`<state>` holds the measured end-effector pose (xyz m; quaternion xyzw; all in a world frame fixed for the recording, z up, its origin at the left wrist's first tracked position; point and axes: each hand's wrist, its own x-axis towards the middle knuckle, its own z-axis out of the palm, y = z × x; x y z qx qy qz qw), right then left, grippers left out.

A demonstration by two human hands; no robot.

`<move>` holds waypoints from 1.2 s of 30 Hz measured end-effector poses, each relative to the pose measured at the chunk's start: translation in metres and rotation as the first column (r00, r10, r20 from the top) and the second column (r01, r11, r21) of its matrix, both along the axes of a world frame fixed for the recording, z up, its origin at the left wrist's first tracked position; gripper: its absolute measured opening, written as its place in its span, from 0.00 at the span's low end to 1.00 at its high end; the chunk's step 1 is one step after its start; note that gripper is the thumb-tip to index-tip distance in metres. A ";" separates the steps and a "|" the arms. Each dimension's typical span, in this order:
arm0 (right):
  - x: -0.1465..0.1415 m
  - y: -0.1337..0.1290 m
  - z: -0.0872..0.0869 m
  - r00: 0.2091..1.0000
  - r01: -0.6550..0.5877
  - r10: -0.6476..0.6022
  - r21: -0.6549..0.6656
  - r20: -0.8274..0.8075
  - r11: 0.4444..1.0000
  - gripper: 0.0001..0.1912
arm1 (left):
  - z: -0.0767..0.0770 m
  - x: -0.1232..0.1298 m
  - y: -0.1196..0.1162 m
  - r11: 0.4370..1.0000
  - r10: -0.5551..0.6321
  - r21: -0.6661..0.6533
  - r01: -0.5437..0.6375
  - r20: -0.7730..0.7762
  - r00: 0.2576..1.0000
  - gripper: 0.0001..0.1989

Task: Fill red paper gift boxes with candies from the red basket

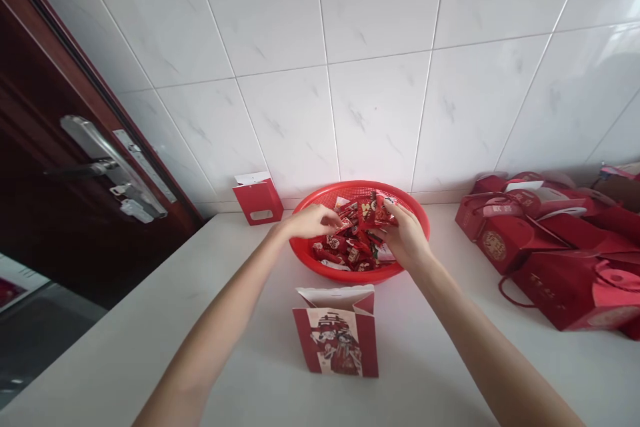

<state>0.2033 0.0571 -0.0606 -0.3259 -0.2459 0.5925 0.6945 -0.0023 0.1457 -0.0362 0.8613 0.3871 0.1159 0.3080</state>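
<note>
A red plastic basket [323, 271] full of small wrapped candies [353, 253] stands against the wall. Over its right side, my right hand [407, 237] is closed on red candy packets [376, 211]. My left hand [311, 220] reaches over the left rim, its fingers curled at the candies; what they pinch, if anything, is too small to make out. In front of the basket, between my forearms, stands an upright red paper gift box [336, 340] with its top open and two printed figures on its front.
Another red box [259, 201] with its top open stands left of the basket by the tiled wall [280, 127]. Several red gift boxes with handles [555, 283] crowd the right of the white counter [240, 360]. At left is a dark wooden door [45, 147] with a metal handle.
</note>
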 end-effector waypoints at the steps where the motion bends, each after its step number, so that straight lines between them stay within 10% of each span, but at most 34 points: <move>1: 0.000 0.000 0.000 1.000 0.003 -0.003 -0.002 -0.010 1.000 0.11 | 0.000 -0.001 0.001 1.000 -0.028 0.005 0.029 -0.106 0.994 0.11; 16: -0.002 0.001 0.001 0.998 0.059 -0.059 -0.004 -0.023 0.998 0.11 | -0.021 0.048 -0.018 0.947 -0.266 0.112 0.301 -0.255 0.930 0.09; 24: -0.003 0.001 0.002 0.997 0.064 -0.065 -0.018 -0.035 0.998 0.10 | -0.015 0.024 -0.007 0.990 -0.031 0.123 0.071 -0.299 0.954 0.03; 29: -0.004 0.003 0.000 0.998 0.046 -0.047 -0.046 -0.033 0.998 0.11 | -0.007 -0.006 0.000 0.983 0.085 0.182 -0.020 -0.359 0.929 0.24; 36: -0.004 0.003 0.002 0.996 0.076 -0.078 -0.054 -0.035 0.996 0.10 | -0.012 0.018 0.014 0.973 0.127 0.221 -0.071 -0.252 0.959 0.09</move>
